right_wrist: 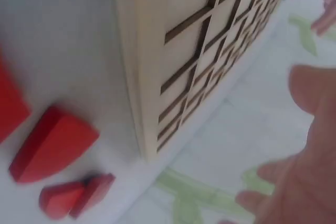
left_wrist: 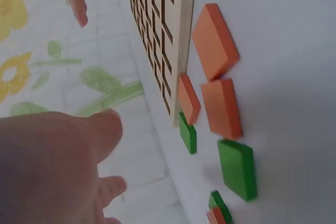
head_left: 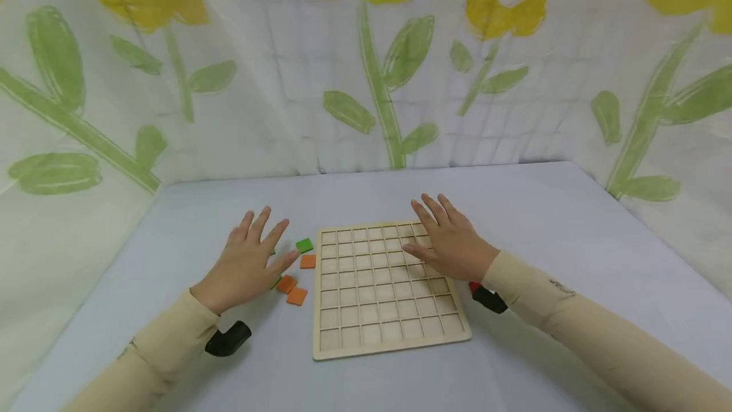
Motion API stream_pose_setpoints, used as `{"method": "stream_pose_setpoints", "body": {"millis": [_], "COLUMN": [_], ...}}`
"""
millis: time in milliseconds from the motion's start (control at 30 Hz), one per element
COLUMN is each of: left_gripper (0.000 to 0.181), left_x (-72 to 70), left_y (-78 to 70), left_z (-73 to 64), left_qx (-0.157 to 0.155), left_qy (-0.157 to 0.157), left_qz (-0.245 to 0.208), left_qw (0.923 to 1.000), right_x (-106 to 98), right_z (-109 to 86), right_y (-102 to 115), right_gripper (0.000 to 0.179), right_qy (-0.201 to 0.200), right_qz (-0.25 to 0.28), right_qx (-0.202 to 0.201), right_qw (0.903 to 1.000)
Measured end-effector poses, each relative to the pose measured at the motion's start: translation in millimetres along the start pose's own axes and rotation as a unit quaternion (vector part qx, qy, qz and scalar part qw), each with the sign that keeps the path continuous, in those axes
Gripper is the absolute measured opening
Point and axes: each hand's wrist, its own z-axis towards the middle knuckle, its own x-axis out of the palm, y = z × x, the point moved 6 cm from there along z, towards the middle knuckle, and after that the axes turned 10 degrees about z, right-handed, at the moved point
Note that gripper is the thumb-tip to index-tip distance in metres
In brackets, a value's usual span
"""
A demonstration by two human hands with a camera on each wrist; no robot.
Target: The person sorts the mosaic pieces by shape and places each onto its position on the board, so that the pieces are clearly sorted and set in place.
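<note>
A square wooden board [head_left: 391, 291] with a grid of shallow cells lies in the middle of the table. My left hand [head_left: 246, 266], fingers spread, hovers left of the board over small square tiles. Orange tiles [left_wrist: 214, 40] and green tiles [left_wrist: 237, 169] lie beside the board's left edge, some partly hidden by that hand in the head view. My right hand [head_left: 452, 243] is held above the board's upper right part, its fingers extended and nothing in them. Several red pieces [right_wrist: 55, 142] lie on the table near the board's right edge, mostly hidden in the head view.
A pale cloth-covered table [head_left: 549, 208] carries everything. Behind it hangs a white curtain [head_left: 286, 113] with painted yellow flowers and green leaves. Black wrist camera mounts [head_left: 229, 339] sit under both wrists.
</note>
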Motion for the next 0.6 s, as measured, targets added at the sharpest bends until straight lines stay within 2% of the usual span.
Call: {"method": "stream_pose_setpoints", "body": {"millis": [100,200,267,433,600], "left_gripper": [0.055,0.046,0.044,0.039,0.036], "left_x": [-0.1,1.5,3.1,8.8,16.8], "left_y": [10.5,20.2,25.8,36.5,39.3], "left_z": [-6.9,-12.2,-14.5,-15.6,-13.1], "left_qx": [0.003,0.007,0.011,0.009,0.009], "left_qy": [-0.004,0.000,0.002,0.000,-0.016], "left_qz": [-0.007,-0.018,-0.018,0.002,0.028], "left_qw": [1.0000,0.9998,0.9998,1.0000,0.9994], "right_x": [-0.7,-0.9,-0.5,-2.5,-1.9], "right_z": [-9.8,-22.0,-29.3,-41.5,-46.2], "right_y": [-6.1,-14.7,-19.9,-27.1,-30.6], "right_gripper": [0.078,0.074,0.074,0.076,0.077], "right_qy": [0.014,0.034,0.047,0.079,0.110], "right_qz": [-0.021,-0.041,-0.054,-0.038,-0.020], "right_qx": [-0.038,-0.056,-0.059,-0.054,-0.053], "right_qw": [0.9990,0.9970,0.9957,0.9947,0.9923]}}
